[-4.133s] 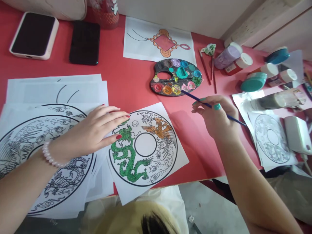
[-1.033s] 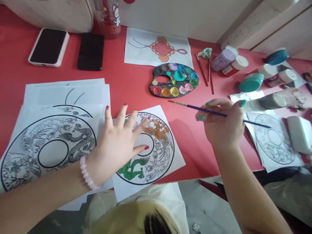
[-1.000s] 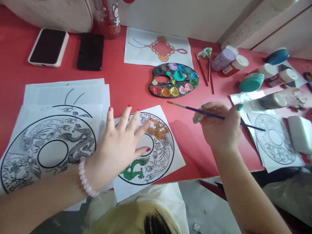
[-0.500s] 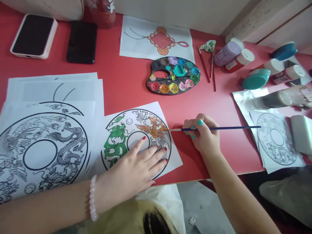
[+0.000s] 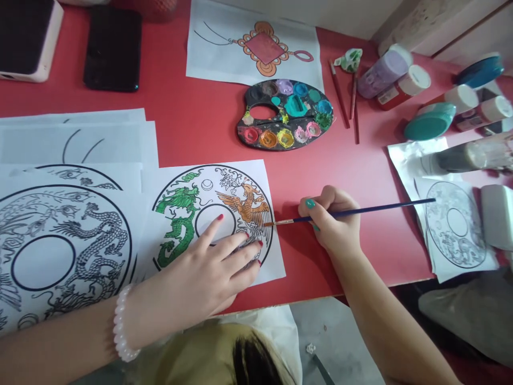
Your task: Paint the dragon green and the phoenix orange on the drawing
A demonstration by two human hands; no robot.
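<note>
My right hand point(image 5: 334, 216) pinches a blue-handled paintbrush point(image 5: 385, 206), its tip at the wing of an orange-painted phoenix point(image 5: 250, 206). The phoenix is part of a round line drawing on a white sheet point(image 5: 272, 267), where a dragon point(image 5: 176, 235) is painted green. My left hand point(image 5: 216, 267) lies flat with fingers spread over the lower part of this sheet, hiding some of the drawing. Above the sheet sits a black paint palette point(image 5: 276, 122) with several coloured wells.
Uncoloured drawings point(image 5: 80, 182) are stacked at left. A black phone point(image 5: 113, 49) lies at the upper left, and a painted knot picture point(image 5: 200, 59) behind the palette. Spare brushes point(image 5: 340, 96), paint bottles point(image 5: 385, 69) and another round drawing point(image 5: 457, 224) are on the right of the red table point(image 5: 192, 128).
The brush tip has moved down and slightly left along the phoenix's wing, and more of the wing is orange. The sheet and my left hand appear further left as the view shifts.
</note>
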